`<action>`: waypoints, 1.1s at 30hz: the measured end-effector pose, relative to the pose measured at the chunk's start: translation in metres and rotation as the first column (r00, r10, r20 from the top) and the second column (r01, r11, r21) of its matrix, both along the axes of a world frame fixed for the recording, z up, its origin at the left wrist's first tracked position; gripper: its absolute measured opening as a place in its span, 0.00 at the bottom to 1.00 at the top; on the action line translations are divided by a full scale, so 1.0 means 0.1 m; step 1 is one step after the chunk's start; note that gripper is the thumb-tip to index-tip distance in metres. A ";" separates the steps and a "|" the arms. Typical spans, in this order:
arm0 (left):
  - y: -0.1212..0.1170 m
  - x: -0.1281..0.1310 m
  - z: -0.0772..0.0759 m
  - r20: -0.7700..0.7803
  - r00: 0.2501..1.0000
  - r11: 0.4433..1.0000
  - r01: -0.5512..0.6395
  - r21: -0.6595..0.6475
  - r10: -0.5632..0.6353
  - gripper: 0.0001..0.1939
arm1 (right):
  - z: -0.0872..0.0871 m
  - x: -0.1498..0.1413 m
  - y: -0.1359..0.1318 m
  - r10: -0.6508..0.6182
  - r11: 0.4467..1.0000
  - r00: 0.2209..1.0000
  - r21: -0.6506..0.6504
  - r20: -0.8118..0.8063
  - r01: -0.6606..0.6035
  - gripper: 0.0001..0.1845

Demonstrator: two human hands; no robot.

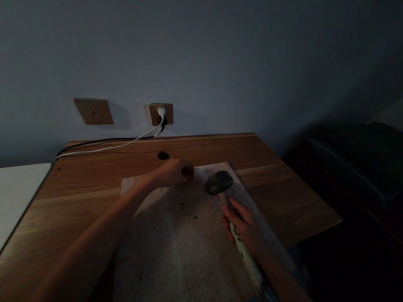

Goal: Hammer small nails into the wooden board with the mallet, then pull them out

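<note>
Grey wall in dim light backs a wooden desk; on it I note two brass-toned plates, the left one without a plug, the right socket carrying a white plug. White and black cables run left from there along the far edge of the desk. Board lies on the desk, reaching to its near side. I record a few small metal pieces, apparently nails, loose on the board's far half. My left hand is at the board's far edge, fingers curled; I cannot tell whether it grips anything. My right hand, at the board's right side, is closed round the handle of a hammer, its dark head pointing far, just beyond the fist. Whether that head touches the board, I cannot tell.
</note>
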State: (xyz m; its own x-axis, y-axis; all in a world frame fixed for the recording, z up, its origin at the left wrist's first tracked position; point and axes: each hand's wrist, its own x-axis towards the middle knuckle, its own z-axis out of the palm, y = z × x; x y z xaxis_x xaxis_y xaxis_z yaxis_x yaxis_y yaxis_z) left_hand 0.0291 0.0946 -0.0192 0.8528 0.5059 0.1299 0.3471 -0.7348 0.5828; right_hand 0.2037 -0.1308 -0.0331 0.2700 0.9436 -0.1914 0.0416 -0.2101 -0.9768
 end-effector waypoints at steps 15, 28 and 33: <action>0.06 -0.13 0.07 -0.136 0.990 0.994 0.027 -0.108 -0.042 0.09 | -0.05 0.02 0.00 0.005 1.000 1.000 0.018 -0.004 -0.005 0.22; 0.07 -0.06 -0.03 -0.063 0.995 0.996 0.069 -0.065 -0.073 0.05 | -0.07 0.03 0.00 0.011 1.000 1.000 0.016 -0.006 -0.011 0.22; 0.01 -0.02 -0.14 -0.009 0.999 0.997 0.037 -0.068 -0.037 0.05 | -0.06 0.02 0.00 0.009 1.000 1.000 0.003 -0.020 -0.009 0.22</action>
